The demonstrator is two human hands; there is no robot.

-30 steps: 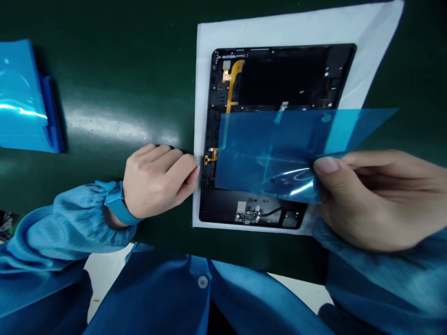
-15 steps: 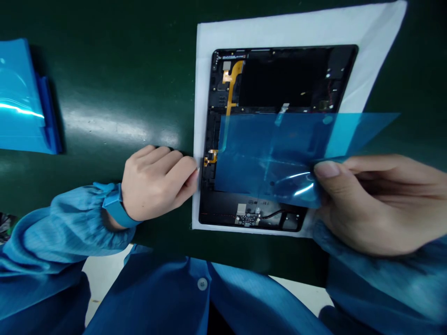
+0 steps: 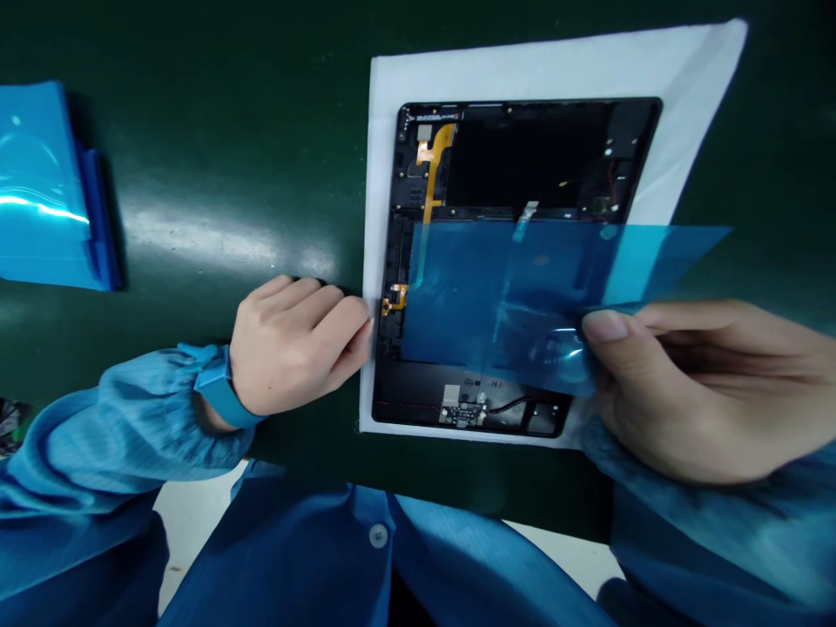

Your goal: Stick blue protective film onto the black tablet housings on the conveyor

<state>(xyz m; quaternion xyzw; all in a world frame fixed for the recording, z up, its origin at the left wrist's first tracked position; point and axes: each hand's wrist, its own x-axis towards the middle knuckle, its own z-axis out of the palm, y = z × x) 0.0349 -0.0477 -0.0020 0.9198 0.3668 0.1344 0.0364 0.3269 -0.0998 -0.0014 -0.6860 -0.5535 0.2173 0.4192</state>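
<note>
A tablet point(image 3: 522, 157) lies with its inside exposed on a white pad point(image 3: 692, 104). Orange flex cable point(image 3: 429, 196) runs down its left side, and a small circuit board point(image 3: 462, 413) sits near its bottom edge. Across its lower half stretches a translucent blue film sheet point(image 3: 470, 296), its right end sticking out past the tablet. My right hand point(image 3: 705, 383) pinches the film's lower right corner between thumb and fingers. Curled into a fist, my left hand point(image 3: 300, 344) rests beside the pad's left edge; nothing shows in it, and its fingertips are hidden.
A dark green tabletop point(image 3: 228, 157) lies under everything. Folded shiny blue plastic sheets point(image 3: 45, 235) sit at the far left. A blue band point(image 3: 225, 392) circles my left wrist. The front of my blue coat point(image 3: 313, 549) is at the table's near edge.
The view has shifted slightly, so the tablet and pad appear a little lower. My right hand still pinches the film; glare on its held corner has shrunk. My left fist stays by the pad.
</note>
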